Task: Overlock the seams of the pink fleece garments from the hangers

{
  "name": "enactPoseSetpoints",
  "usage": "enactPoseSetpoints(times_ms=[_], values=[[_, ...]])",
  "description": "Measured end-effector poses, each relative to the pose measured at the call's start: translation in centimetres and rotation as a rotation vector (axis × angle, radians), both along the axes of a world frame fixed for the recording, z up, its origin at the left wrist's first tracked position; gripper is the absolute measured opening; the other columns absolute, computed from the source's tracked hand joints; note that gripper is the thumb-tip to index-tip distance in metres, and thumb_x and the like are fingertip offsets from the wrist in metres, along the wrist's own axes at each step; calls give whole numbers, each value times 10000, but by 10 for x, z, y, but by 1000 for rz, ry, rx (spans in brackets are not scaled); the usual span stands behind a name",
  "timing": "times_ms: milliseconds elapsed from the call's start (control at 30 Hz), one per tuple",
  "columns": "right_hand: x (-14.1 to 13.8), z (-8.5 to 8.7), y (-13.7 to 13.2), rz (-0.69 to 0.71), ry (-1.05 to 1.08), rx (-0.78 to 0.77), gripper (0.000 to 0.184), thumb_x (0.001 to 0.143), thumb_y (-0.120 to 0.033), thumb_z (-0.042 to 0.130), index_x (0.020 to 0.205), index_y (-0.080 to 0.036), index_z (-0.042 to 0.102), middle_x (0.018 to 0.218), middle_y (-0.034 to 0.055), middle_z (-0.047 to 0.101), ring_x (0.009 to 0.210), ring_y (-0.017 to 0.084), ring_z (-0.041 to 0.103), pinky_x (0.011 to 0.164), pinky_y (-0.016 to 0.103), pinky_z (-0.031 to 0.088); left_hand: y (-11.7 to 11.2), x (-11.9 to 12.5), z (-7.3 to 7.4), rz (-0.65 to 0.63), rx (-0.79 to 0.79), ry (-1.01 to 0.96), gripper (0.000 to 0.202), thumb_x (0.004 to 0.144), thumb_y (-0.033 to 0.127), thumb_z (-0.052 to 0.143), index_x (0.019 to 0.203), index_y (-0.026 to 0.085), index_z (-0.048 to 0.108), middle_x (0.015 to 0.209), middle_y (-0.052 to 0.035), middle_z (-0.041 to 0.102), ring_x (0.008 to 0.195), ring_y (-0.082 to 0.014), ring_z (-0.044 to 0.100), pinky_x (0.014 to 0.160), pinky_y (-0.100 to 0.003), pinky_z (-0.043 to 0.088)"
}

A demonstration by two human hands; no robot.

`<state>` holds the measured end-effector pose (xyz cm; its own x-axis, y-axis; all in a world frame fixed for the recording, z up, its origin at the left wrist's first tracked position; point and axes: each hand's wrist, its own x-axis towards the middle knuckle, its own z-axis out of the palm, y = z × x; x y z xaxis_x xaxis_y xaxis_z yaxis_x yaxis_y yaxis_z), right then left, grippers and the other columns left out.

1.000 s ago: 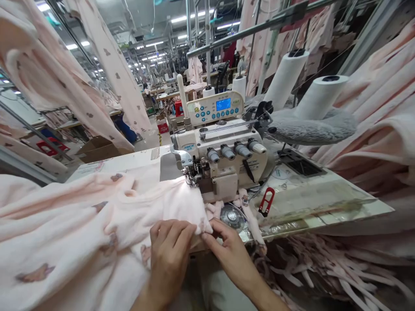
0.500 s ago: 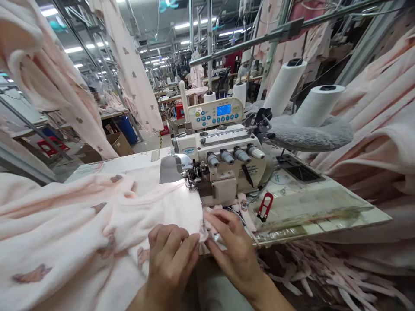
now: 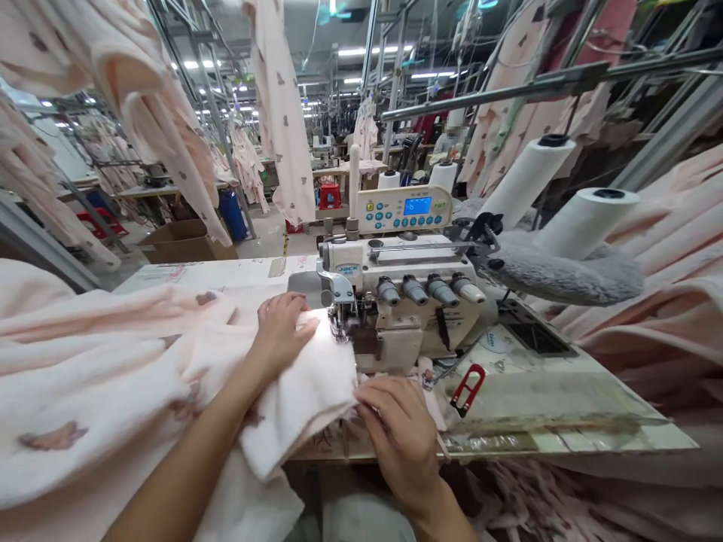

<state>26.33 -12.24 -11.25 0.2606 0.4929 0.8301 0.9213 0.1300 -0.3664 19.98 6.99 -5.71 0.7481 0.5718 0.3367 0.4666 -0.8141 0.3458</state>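
Observation:
Pale pink fleece fabric [image 3: 316,376] with printed brown figures is spread over the left of the table, its edge running under the presser foot of a white overlock sewing machine [image 3: 415,278]. My left hand [image 3: 285,327] lies on top of the fabric just left of the presser foot, palm down with the fingers stretched forward. At the fabric's right edge, in front of the machine, my right hand [image 3: 404,421] pinches the cloth between thumb and fingers. Some fingertips of both hands are hard to make out.
Red-handled thread snips [image 3: 468,390] lie on the table [image 3: 542,406] right of the machine. White thread cones [image 3: 590,222] stand behind a grey fluffy cover [image 3: 565,275]. Pink garments [image 3: 285,113] hang around, and cloth strips lie below the table at right. A cardboard box [image 3: 184,241] stands beyond.
My left hand has left the fabric's front edge and moved forward onto the cloth beside the presser foot. My right hand stays at the edge. The camera view has swung slightly left.

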Motion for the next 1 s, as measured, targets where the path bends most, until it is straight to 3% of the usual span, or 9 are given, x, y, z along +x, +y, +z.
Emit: enactPoseSetpoints(times_ms=[233, 400, 533, 667, 733, 833, 933, 1000], values=[[19, 8, 25, -99, -33, 19, 78, 871, -97, 527, 873, -155, 579, 824, 53, 609, 774, 176, 527, 701, 321, 371, 26, 18, 3, 27, -9, 39, 111, 799, 285, 515, 874, 207, 538, 1046, -27, 592, 1046, -217, 499, 940, -399, 329], [15, 8, 30, -187, 22, 13, 89, 906, -171, 477, 927, -166, 562, 907, 72, 603, 860, 197, 532, 744, 334, 386, 44, 32, 6, 68, -18, 47, 146, 806, 288, 492, 901, 191, 545, 1055, -70, 568, 1038, -253, 495, 872, -397, 384], [-3, 1, 19, -144, 45, -4, 140, 909, -177, 458, 1034, -160, 518, 997, 95, 581, 949, 203, 526, 796, 337, 405, 61, 44, 7, 125, -22, 55, 249, 831, 307, 467, 1044, 192, 523, 1150, -96, 529, 1081, -264, 481, 853, -379, 404], [-23, -2, 12, -41, 19, -59, 138, 906, -157, 446, 1001, -183, 543, 970, 75, 588, 909, 190, 544, 773, 323, 429, 73, 47, 12, 209, -51, 91, 374, 871, 321, 411, 1218, 183, 434, 1209, -141, 499, 1065, -269, 523, 833, -363, 422], [-30, -2, 11, 24, 31, -69, 135, 903, -161, 446, 976, -190, 556, 950, 68, 598, 886, 185, 557, 760, 312, 445, 73, 36, 12, 257, -76, 111, 415, 894, 326, 347, 1277, 171, 382, 1195, -170, 506, 1014, -284, 562, 807, -382, 432], [-34, -6, 8, 126, 154, -99, 133, 905, -194, 448, 919, -200, 580, 867, 43, 623, 819, 171, 583, 721, 283, 461, 59, -5, 2, 269, -103, 126, 462, 908, 330, 298, 1342, 174, 289, 1180, -159, 534, 1028, -271, 569, 820, -369, 432], [-32, -13, 10, 192, 439, -210, 188, 905, -318, 459, 903, -208, 611, 809, 34, 642, 739, 168, 604, 635, 252, 468, 26, -59, -10, 238, -93, 119, 488, 902, 355, 312, 1347, 161, 264, 1220, -140, 527, 1096, -237, 535, 851, -322, 418], [-30, -18, 16, 238, 668, -301, 304, 881, -449, 461, 924, -197, 626, 710, 24, 632, 602, 158, 591, 530, 236, 450, -4, -90, -14, 212, -127, 143, 427, 898, 379, 305, 1251, 152, 385, 1126, -130, 586, 1006, -238, 580, 803, -319, 425]])
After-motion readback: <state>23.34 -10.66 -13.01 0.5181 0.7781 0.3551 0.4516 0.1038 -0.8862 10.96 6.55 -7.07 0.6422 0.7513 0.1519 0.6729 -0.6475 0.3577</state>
